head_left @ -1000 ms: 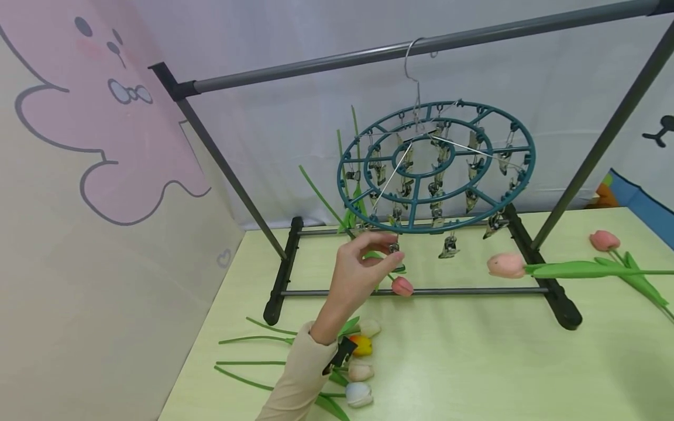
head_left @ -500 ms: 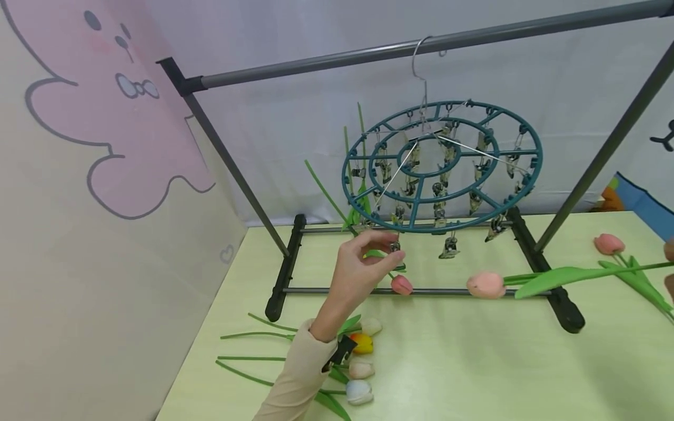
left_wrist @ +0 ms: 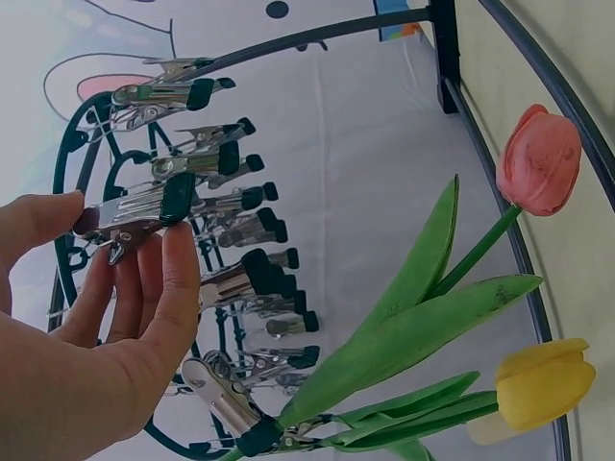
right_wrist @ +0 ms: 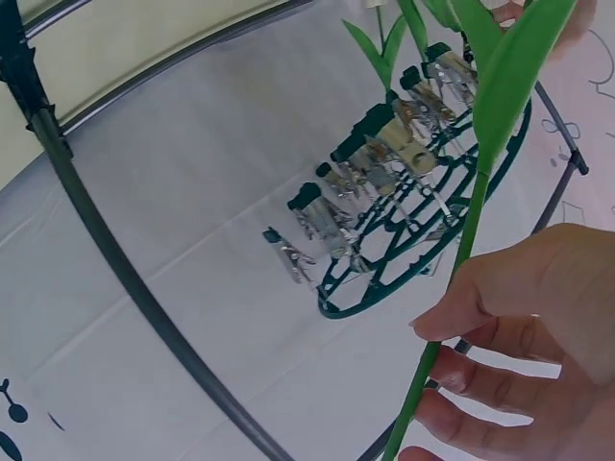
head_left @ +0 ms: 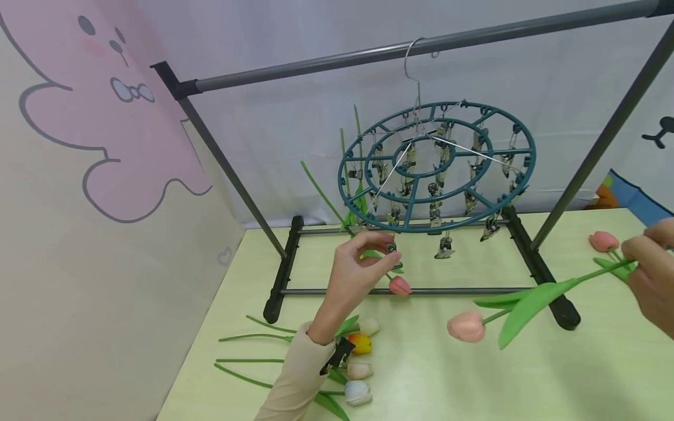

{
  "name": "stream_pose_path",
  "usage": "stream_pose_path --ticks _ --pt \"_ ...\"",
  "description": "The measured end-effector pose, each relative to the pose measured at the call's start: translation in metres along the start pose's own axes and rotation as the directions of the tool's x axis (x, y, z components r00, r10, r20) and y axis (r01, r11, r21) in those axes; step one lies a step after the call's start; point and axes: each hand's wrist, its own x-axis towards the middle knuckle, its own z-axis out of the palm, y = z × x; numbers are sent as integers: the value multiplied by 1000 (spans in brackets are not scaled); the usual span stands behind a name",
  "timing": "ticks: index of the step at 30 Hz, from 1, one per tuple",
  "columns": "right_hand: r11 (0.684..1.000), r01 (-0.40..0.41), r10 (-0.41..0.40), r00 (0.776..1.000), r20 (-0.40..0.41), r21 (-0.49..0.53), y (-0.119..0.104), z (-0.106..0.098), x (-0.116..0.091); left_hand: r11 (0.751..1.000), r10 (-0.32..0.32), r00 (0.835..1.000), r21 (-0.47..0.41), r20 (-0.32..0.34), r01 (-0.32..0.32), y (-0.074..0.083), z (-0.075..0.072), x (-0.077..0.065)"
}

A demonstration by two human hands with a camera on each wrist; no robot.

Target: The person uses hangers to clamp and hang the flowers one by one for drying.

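My left hand (head_left: 358, 270) pinches a metal clip (left_wrist: 139, 206) with dark green tips, between thumb and fingers. The clip hangs at the near left edge of a round teal hanger (head_left: 533, 146). At the right, my right hand (head_left: 653, 275) holds the green stem of a pale pink tulip (head_left: 466, 326). Its bloom points left, below the hanger and apart from the left hand. In the left wrist view, a pink tulip (left_wrist: 540, 161) and a yellow tulip (left_wrist: 546, 386) stand beside the clips; another clip (left_wrist: 229, 403) sits at their stems.
The hanger hooks over a grey rack bar (head_left: 316, 65), with several other clips dangling from it. The rack's black feet (head_left: 284, 269) stand on a pale green table (head_left: 474, 380). Several tulips lie front left, among them a white one (head_left: 358, 392). Another pink tulip (head_left: 604, 241) lies right.
My right hand has come into the head view from the right edge. The pale pink tulip has moved left and down, its stem now slanting. My left hand stays at the clip.
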Motion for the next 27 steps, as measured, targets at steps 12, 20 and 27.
stream_pose_path --ticks 12,20,27 --pt "981 193 -189 975 119 -18 -40 -21 30 999 -13 999 -52 41 15 0 -3 2" --pt "967 249 -232 953 196 -63 -61 -26 43 999 -18 997 -40 78 22 23 -8 0" --pt "966 249 -222 936 272 -67 -81 -29 52 998 -23 995 -55 97 28 31 -11 -1"
